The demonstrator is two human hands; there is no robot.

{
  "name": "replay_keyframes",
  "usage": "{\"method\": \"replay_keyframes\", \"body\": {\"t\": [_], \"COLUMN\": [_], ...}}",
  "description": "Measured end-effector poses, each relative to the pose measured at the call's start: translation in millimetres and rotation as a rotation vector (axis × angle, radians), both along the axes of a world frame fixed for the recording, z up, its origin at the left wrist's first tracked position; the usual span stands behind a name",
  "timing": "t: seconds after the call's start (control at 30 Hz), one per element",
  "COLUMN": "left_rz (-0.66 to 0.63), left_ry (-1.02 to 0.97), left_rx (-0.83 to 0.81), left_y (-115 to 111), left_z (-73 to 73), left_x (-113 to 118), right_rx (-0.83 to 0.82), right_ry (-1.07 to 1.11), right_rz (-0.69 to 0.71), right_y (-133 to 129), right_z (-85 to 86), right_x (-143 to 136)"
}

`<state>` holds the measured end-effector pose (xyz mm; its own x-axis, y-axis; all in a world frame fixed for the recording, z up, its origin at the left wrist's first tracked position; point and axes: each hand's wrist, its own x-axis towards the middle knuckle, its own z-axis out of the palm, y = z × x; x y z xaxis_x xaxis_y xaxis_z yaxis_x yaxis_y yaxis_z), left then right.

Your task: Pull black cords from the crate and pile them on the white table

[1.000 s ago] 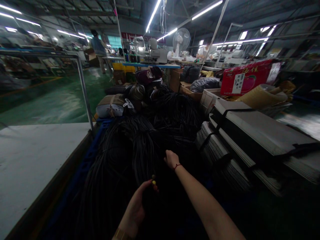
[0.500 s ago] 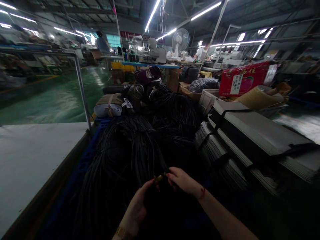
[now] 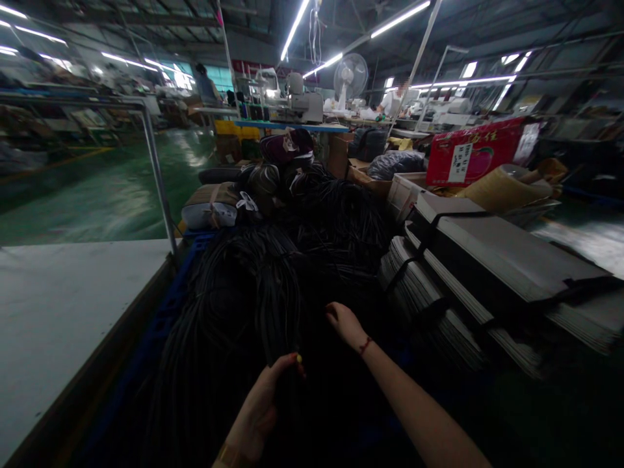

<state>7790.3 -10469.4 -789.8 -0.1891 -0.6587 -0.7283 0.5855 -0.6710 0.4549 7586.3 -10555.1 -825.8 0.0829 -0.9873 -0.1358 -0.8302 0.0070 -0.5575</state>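
A big heap of black straps (image 3: 253,292) fills the blue crate (image 3: 160,325) in front of me. My left hand (image 3: 263,409) is closed around a bunch of these straps at the bottom centre, with a small yellow tip showing at its fingertips. My right hand (image 3: 345,322) reaches forward onto the dark heap, a red cord on its wrist, fingers curled into the straps; whether it grips one is hidden in the dark.
A white table (image 3: 63,305) with a metal post (image 3: 158,175) lies at the left. Stacked grey boards (image 3: 492,260) tied with black bands lie at the right. Bundles, a red box (image 3: 475,153), sewing machines, a fan and people stand farther back.
My right hand came back to my left hand half a second ago, then moved forward again onto the heap. My left hand stayed put on its bunch.
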Motion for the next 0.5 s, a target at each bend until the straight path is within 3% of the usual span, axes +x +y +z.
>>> {"method": "replay_keyframes", "body": {"t": [0.13,0.23,0.33,0.5], "left_rz": [0.017,0.028,0.035,0.020], "left_ry": [-0.003,-0.013,-0.033,-0.035], "left_rx": [0.037,0.040,0.029,0.030], "left_y": [0.4,1.7,3.4,6.6], "left_z": [3.4,3.7,3.4,3.9], "left_x": [2.1,1.9,0.6,-4.6], "right_rx": [0.022,-0.008,-0.072,-0.057], "right_ry": [0.168,0.171,0.175,0.230], "right_rz": [-0.091,-0.118,-0.123,-0.102], "right_y": [-21.3,-16.1,-12.5,-11.9], "right_z": [-49.6,-63.9,-61.3,-36.6], "right_x": [8.1,6.8,-2.0,-15.1]}}
